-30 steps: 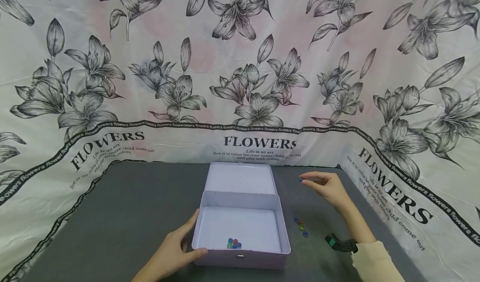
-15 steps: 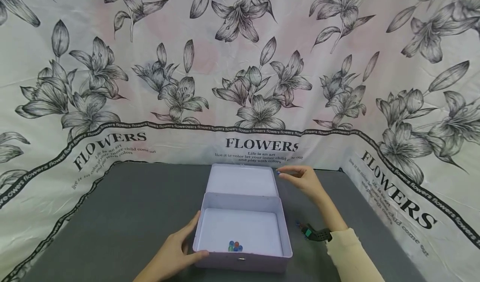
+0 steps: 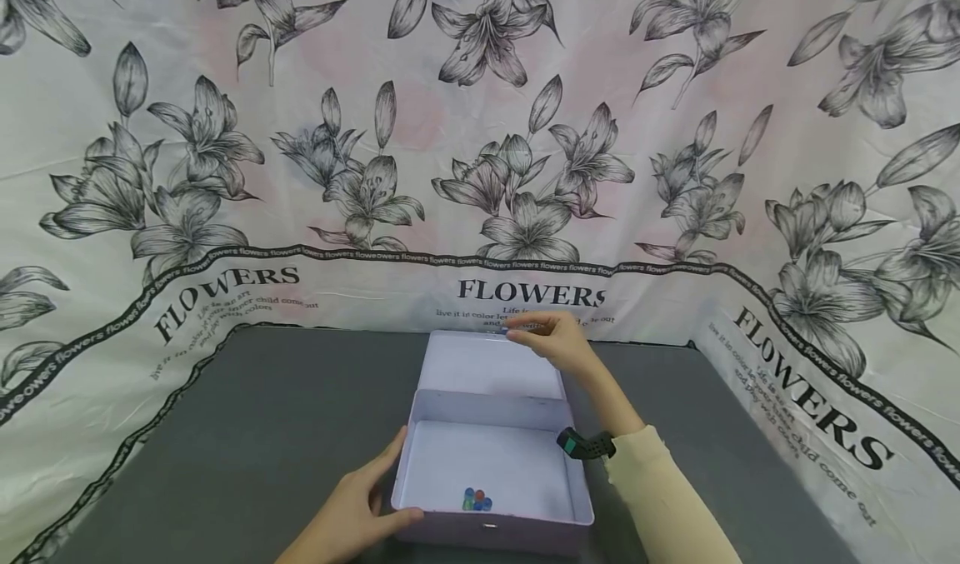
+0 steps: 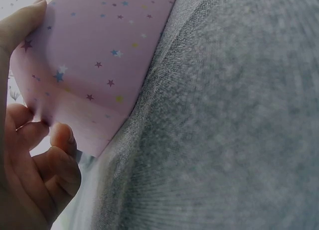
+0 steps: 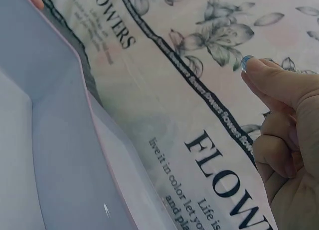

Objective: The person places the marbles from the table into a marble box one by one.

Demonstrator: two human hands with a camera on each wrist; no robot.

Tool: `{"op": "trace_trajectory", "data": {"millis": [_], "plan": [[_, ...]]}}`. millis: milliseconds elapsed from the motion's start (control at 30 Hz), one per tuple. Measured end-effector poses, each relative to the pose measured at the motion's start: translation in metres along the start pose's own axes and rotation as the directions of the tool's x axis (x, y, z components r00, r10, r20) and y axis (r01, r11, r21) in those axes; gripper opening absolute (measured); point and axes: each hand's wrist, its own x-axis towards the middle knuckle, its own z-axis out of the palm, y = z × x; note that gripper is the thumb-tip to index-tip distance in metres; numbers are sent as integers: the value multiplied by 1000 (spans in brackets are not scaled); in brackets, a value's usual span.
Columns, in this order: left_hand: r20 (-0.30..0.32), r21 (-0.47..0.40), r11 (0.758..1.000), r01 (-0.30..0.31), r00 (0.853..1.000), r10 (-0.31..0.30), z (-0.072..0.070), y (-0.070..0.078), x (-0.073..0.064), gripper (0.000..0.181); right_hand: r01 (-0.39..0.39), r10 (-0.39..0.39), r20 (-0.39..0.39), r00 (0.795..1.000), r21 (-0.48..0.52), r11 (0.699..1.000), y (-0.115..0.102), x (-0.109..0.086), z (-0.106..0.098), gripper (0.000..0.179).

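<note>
An open lilac tin box (image 3: 495, 456) stands on the grey table, with pink, star-patterned outer walls (image 4: 99, 50) showing in the left wrist view. My left hand (image 3: 352, 501) grips its front left corner, thumb on the front wall and fingers along the left side. Several small glass beads (image 3: 479, 495), blue, green and red, lie together inside near the front wall. Above the lid at the back, my right hand (image 3: 558, 343) pinches a small translucent blue bead (image 5: 245, 63) between thumb and index finger.
The hinged lid (image 3: 480, 368) lies folded back behind the box. A flower-printed cloth (image 3: 375, 289) rises behind the table and along both sides. My right sleeve (image 3: 660, 489) and black wristband (image 3: 588, 445) pass over the box's right edge.
My right hand has travelled left with the blue bead, from right of the box to above its lid. The loose beads on the table are now hidden by that arm. The left hand stays put.
</note>
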Motion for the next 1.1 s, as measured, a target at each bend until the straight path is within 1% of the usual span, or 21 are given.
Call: {"op": "trace_trajectory", "data": {"millis": [100,267,433,533,733,800,900,1100], "plan": [[13,-11,1000,7,1000,-7,1,1,0,102,3,-4,18,1000,50,999,1,2,10,24],[6,-8,1000,14,1000,-14,1,3,0,102,-16,9,48,999,147,989,7,-1,31,24],[1,-1,1000,21,1000,-21,1,5,0,101,-38,28,68,997,148,988,10,-5,43,23],[-1,4,1000,25,1000,-25,1,5,-1,102,-37,24,99,995,135,990,11,-6,47,23],[15,4,999,38,999,-38,-1,3,0,102,-58,45,173,984,68,996,13,-7,57,22],[17,1,999,37,999,-37,-1,3,0,102,-54,44,198,979,48,997,14,-7,61,21],[18,-3,999,36,999,-35,-1,3,1,101,-29,19,248,968,34,999,16,-7,67,20],[26,-18,999,40,999,-40,0,2,1,101,25,-42,358,933,51,998,19,-9,80,18]]}}
